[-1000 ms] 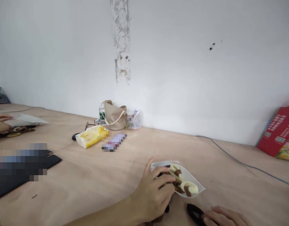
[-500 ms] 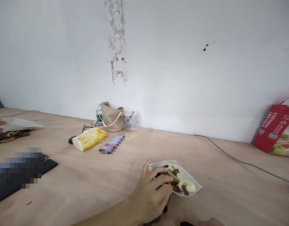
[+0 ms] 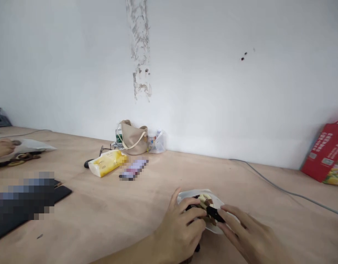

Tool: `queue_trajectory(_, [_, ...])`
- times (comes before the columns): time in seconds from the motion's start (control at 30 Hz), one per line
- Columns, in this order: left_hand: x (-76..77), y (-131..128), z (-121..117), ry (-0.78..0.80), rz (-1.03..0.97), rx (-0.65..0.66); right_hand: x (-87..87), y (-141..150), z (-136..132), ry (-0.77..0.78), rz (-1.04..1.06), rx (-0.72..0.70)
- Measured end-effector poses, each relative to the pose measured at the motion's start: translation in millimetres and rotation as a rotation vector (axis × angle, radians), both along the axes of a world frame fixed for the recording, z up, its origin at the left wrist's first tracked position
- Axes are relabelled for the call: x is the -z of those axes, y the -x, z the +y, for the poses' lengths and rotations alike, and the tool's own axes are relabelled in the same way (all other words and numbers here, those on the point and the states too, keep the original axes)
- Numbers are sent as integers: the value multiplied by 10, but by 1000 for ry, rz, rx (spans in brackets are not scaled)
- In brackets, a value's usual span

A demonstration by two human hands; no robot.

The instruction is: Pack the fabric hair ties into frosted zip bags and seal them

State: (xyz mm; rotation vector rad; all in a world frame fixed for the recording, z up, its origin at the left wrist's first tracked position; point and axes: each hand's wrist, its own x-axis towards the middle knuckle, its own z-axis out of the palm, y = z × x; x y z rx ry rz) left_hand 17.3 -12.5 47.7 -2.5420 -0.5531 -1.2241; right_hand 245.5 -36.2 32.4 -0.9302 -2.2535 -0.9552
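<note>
A translucent white plastic bag (image 3: 195, 193) lies on the table, its mouth spread. Inside are cream and brown fabric loops that look like hair ties (image 3: 204, 200), partly covered by my hands. My left hand (image 3: 182, 227) curls over the bag's near left side, fingers bent around it and the loops at that edge. Between the thumb and fingers of my right hand (image 3: 251, 231) is a black hair tie (image 3: 215, 214), pinched over the bag and close to my left fingertips. More dark pieces show below my left hand, mostly hidden.
A yellow tissue pack (image 3: 108, 163), a phone (image 3: 134, 169), a beige handbag (image 3: 134, 137) and a small clear bag (image 3: 157, 142) stand further back. A grey cable (image 3: 281, 189) and red box (image 3: 327, 154) lie right. At far left, another person's hand (image 3: 3, 147) is beside similar loops.
My right hand has come up from the bottom edge to the bag, bringing the black hair tie over the cream loops. My left hand stays at the bag. The view has shifted slightly.
</note>
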Motion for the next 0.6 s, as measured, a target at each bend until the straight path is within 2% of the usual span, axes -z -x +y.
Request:
queue_trajectory(0.13, [-16,-8,18,-7,-9,27,-48,164,42,64,134,54])
queue_trajectory(0.3, [-24,1,37,5,-17,20,-88,307,85,200,298,-5])
queue_trajectory(0.43, [-4,7,29,29,-9,-11,-124,381,57,203,513,-32])
queue_trajectory(0.6, [5,6,16,63,-41,-20,-160,365,-20,160,400,-180])
